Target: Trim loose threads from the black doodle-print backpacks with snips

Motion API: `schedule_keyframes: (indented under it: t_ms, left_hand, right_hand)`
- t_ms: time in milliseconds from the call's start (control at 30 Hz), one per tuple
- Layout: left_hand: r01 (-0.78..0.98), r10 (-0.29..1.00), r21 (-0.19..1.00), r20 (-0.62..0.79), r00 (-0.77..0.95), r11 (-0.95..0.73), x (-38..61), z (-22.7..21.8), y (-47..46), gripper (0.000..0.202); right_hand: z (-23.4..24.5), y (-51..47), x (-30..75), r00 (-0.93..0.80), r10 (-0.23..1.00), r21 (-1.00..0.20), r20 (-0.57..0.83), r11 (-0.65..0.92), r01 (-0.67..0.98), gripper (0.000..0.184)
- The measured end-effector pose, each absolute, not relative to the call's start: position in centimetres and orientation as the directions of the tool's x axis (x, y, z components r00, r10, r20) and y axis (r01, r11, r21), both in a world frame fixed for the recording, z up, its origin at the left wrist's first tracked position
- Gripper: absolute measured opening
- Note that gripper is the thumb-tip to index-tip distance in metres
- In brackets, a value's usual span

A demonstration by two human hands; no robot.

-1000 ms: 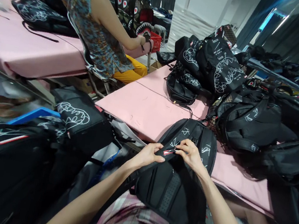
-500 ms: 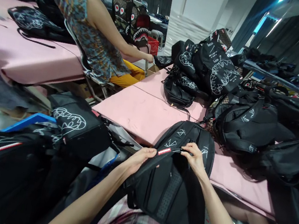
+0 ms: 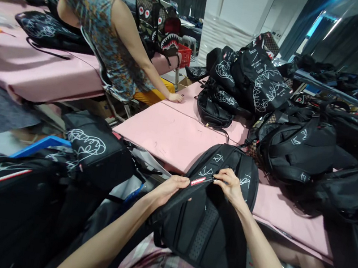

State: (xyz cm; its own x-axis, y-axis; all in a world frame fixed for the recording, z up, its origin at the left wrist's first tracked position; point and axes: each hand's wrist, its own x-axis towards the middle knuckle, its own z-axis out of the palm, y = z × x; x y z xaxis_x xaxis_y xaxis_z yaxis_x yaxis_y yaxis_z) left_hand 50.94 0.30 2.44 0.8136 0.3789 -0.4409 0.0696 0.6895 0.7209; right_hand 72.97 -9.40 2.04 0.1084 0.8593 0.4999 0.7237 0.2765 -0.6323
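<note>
A black backpack [image 3: 214, 230] with white scribbled lines leans against the pink table's edge, in front of my body, its padded back panel towards me. My left hand [image 3: 172, 188] is closed, thumb on top, on a black strap beside a small red label [image 3: 198, 181] with white lettering. Further right along that strap, my right hand [image 3: 228, 185] pinches a small dark piece with a shiny spot between thumb and fingertips. What the piece is does not show clearly. Both hands are close together, with the red label between them.
Black backpacks with white drawings [image 3: 268, 84] are heaped on the pink table [image 3: 161, 136], more [image 3: 303, 140] along its right. Several bags [image 3: 85, 142] lie at my left, near a blue edge [image 3: 41, 146]. A person in a patterned top [image 3: 118, 47] sits across, one hand on the table.
My right hand has moved slightly left, closer to the label. The seated person's hand has left a dark bag and now rests on the table edge. The view has shifted slightly.
</note>
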Motion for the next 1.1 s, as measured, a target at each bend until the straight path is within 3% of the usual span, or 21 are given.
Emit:
schedule_keyframes:
  t_ms: [333, 633, 867, 1100]
  left_hand:
    - [0.049, 0.400, 0.727, -0.431, 0.809, 0.685, 51.0, 2.9, -0.1, 0.030]
    - [0.056, 0.406, 0.763, -0.403, 0.820, 0.645, 51.2, 2.9, -0.4, 0.030]
    - [0.055, 0.413, 0.786, -0.381, 0.827, 0.616, 51.1, 3.0, -0.6, 0.034]
    - [0.061, 0.398, 0.804, -0.356, 0.845, 0.591, 51.2, 3.2, -0.9, 0.031]
  right_hand:
    - [3.0, -9.3, 71.8, -0.001, 0.858, -0.516, 0.513, 0.310, 0.799, 0.015]
    - [3.4, -9.7, 70.8, 0.000, 0.871, -0.530, 0.491, 0.298, 0.794, 0.016]
    - [4.2, -10.0, 70.1, -0.078, 0.861, -0.427, 0.503, 0.326, 0.844, 0.017]
    - [3.5, -10.7, 70.0, -0.022, 0.874, -0.487, 0.485, 0.292, 0.823, 0.016]
